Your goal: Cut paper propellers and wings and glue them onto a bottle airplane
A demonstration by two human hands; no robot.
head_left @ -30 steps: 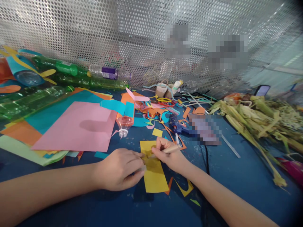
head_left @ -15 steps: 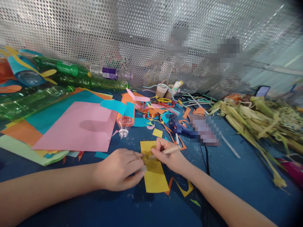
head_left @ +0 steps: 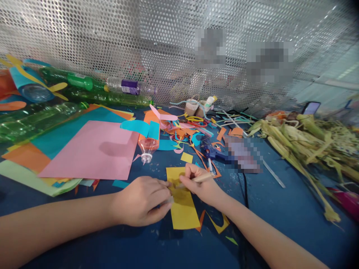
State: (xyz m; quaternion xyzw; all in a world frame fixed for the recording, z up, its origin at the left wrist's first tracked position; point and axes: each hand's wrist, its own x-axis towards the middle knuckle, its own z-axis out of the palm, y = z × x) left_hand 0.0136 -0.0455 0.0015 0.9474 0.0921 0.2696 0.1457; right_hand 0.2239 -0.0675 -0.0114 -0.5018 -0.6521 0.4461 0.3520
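A strip of yellow paper lies on the blue table in front of me. My right hand is closed around a pale wood-coloured pencil, its fingers resting over the upper right part of the strip. The pencil's tip is hard to make out near the paper. On the left edge of the same strip rests my left hand, fingers curled in. A small whitish bit shows by its fingertips, too unclear to name. Just beyond the hands stands a bottle-neck craft piece wrapped in orange and blue paper.
Coloured paper sheets lie at left, with green bottles beside them. A blue glue gun and many paper scraps lie beyond my right hand. Dry corn husks are piled at right. A perforated metal screen rises behind.
Almost nothing differs. Both hands stay in place on the yellow paper, with the pencil still in the right one.
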